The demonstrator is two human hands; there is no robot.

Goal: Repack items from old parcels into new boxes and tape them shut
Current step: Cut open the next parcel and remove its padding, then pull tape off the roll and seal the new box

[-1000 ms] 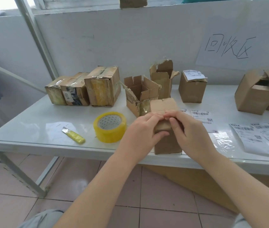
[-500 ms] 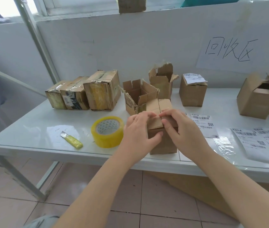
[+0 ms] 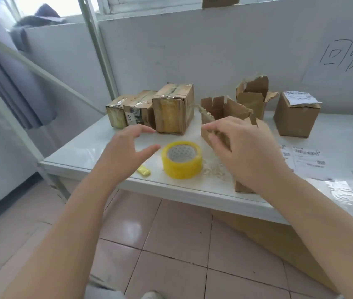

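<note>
the left hand hovers over the white table, fingers spread and holding nothing, just left of the yellow roll of packing tape, which lies flat near the front edge. the right hand hangs with loosely curved, empty fingers in front of the small brown cardboard box standing at the table's edge. a small yellow utility knife lies beside the tape; taped brown parcels stand behind.
</note>
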